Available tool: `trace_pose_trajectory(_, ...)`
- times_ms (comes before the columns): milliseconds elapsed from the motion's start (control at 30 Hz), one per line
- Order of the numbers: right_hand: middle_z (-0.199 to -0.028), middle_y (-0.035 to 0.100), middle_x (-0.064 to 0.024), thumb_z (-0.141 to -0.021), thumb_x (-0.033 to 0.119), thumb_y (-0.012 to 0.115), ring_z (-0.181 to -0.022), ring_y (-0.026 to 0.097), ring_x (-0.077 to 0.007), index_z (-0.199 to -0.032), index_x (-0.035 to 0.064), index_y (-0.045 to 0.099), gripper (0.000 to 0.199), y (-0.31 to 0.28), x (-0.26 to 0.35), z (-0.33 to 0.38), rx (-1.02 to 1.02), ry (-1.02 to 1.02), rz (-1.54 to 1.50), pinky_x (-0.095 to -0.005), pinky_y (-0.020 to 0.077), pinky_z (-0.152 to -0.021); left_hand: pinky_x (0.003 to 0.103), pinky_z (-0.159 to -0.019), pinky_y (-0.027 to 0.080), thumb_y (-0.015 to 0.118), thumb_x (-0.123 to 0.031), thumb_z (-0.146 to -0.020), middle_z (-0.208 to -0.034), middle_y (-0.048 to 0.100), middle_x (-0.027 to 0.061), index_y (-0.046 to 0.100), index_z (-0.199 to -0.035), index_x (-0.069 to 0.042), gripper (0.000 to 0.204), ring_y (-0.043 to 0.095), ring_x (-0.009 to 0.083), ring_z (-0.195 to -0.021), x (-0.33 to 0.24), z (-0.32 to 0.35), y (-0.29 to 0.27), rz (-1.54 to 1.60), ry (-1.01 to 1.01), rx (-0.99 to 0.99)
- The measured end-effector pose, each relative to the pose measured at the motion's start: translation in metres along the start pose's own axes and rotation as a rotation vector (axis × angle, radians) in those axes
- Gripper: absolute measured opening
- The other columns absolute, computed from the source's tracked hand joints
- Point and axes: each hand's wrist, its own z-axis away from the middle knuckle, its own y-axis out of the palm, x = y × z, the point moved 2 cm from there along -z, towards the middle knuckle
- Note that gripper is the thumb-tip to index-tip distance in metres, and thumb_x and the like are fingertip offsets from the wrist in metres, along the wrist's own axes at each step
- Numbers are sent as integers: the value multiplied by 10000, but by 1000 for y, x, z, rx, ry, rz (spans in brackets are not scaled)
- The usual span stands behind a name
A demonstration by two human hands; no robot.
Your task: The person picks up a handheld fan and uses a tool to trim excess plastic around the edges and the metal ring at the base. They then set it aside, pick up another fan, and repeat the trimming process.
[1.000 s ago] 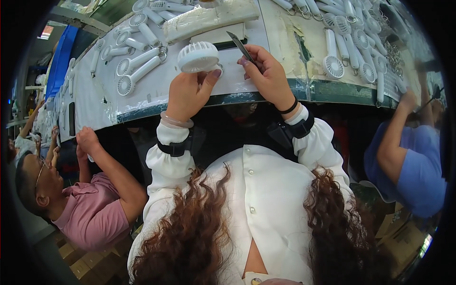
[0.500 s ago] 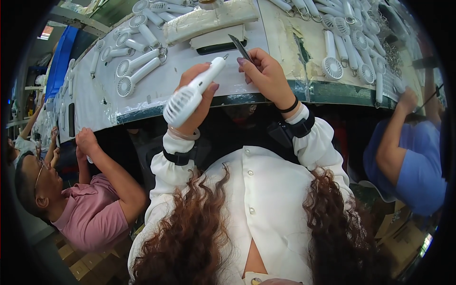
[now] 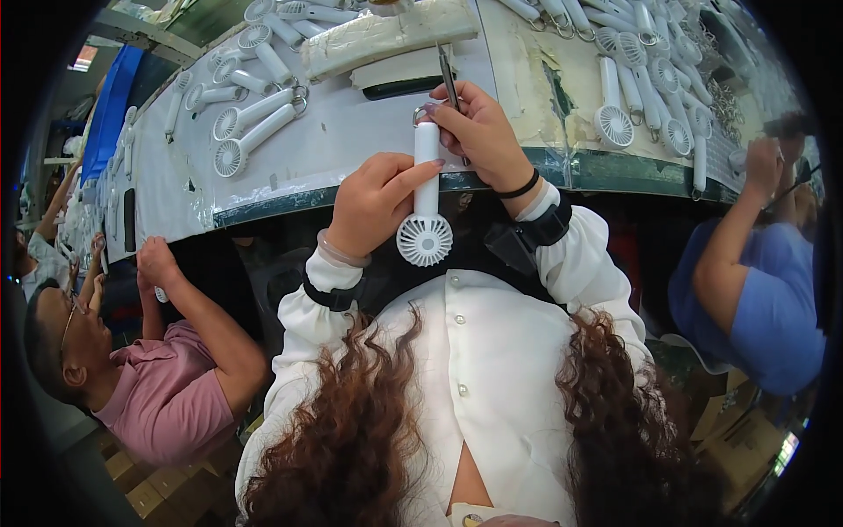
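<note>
My left hand (image 3: pixel 376 200) is closed around the handle of a white handheld fan (image 3: pixel 426 239). The fan's round grille hangs toward me, and its handle end points away over the table's front edge. A metal ring (image 3: pixel 419 115) sits at that handle end, next to my right fingertips. In my right hand (image 3: pixel 485 136) is a pair of slim dark metal tweezers (image 3: pixel 449 77), pointed end away from me. The thumb and index finger of that hand reach to the ring; whether they grip it I cannot tell.
More white fans (image 3: pixel 263 132) lie at the left of the table, and a heap of them (image 3: pixel 659 75) at the right. A cream padded block (image 3: pixel 391 44) stands ahead, with a flat black object (image 3: pixel 417 86) before it. Co-workers sit at left (image 3: pixel 167 386) and right (image 3: pixel 746 299).
My left hand has turned the fan from tilted to nearly straight, grille toward me. My right hand has come in to the handle end, where the ring now shows, and the tweezers stand more upright.
</note>
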Motion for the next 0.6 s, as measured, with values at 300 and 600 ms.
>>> trace_pose_trajectory(300,-940,700,-24,-976,133,623,-670,506,-8,-1173,59,565,218,4,-3,1,6,33,-28,-162,388,-553,329,-668,537,757,-107,-834,-939,674,106,529,-1304,-58,525,670,234,-806,-5,4,-4,275,-342,12)
trace_pose_trajectory(600,-979,669,-35,-994,116,609,-755,606,-95,-1263,58,596,275,7,-2,5,23,-350,469,-232,498,-617,364,-683,540,733,-178,-866,-941,660,119,495,-1312,-39,524,667,246,-779,-6,4,-8,137,-726,0)
